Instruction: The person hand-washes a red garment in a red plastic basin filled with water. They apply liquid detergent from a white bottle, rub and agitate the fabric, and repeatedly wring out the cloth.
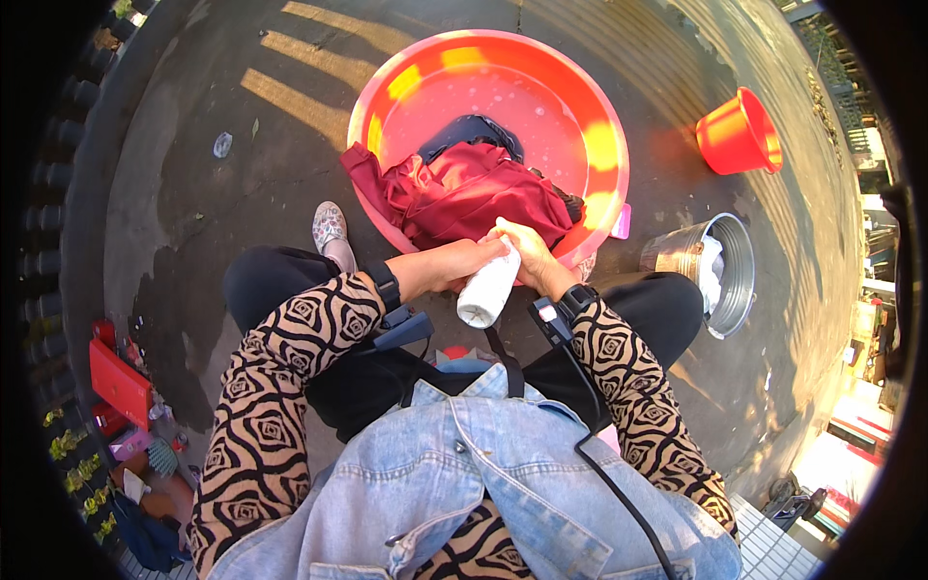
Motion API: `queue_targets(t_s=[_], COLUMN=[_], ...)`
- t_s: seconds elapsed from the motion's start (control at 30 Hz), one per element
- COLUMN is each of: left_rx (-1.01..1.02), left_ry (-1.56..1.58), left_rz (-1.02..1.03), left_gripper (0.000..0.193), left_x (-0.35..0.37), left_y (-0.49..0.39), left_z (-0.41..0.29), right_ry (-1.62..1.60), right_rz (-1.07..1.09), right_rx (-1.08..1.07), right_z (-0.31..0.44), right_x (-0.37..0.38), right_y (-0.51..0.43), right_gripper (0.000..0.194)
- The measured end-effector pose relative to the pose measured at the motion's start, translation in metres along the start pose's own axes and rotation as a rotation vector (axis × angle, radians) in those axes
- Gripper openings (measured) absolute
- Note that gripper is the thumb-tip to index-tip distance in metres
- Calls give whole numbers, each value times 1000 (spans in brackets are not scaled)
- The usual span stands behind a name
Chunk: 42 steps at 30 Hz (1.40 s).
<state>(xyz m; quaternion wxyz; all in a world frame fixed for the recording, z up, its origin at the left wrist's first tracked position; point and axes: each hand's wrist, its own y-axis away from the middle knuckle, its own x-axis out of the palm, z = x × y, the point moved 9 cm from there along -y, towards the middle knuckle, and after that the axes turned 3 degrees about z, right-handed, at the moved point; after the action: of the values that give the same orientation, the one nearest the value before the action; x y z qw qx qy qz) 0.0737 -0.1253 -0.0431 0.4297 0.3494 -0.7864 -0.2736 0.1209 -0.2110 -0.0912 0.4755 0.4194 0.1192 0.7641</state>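
Note:
A white plastic bottle [491, 288] is held between my two hands over the near rim of a red plastic basin [612, 156], its base tilted towards me. My left hand [457, 262] grips its side. My right hand [533, 250] closes around its far end, so the cap or mouth is hidden. Just beyond my hands a dark red garment [478, 192] lies heaped in the basin, one part draped over the left rim. Dark blue cloth [464, 130] rests behind it, partly in water with bits of foam.
A red bucket [736, 134] stands at the far right. Nearer is a metal bucket [732, 268] holding white cloth [710, 272]. A pink plastic piece [621, 221] sits against the basin's right side. Red boxes [119, 380] lie at the left. The concrete floor [217, 196] is partly wet.

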Motion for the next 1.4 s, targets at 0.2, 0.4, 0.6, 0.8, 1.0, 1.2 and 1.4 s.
queue_targets(t_s=[0.2,0.4,0.6,0.8,1.0,1.2,1.4], left_rx=[-12,328,388,436,554,410,262], left_ry=[67,-860,-1087,-1100,-1061,-1171,-1314], left_rz=[-11,-214,-348,-368,-276,36,227], left_gripper=[56,65,72,63,55,56,54], left_x=[-6,-25,-32,-32,-20,-8,-19], left_y=[-2,10,19,22,23,-7,-52], left_z=[5,-32,-37,-40,-21,38,95], right_ry=[-76,-53,-260,-363,-397,-297,-97], right_rz=[2,-60,4,-58,-146,-221,-94], right_rx=[82,-48,-108,-118,-58,-107,-180], right_z=[-15,15,32,33,19,11,13], right_x=[5,6,17,11,-11,-14,8], right_y=[-4,-15,-19,-20,-30,-39,-38], right_gripper=[40,41,34,33,23,13,16])
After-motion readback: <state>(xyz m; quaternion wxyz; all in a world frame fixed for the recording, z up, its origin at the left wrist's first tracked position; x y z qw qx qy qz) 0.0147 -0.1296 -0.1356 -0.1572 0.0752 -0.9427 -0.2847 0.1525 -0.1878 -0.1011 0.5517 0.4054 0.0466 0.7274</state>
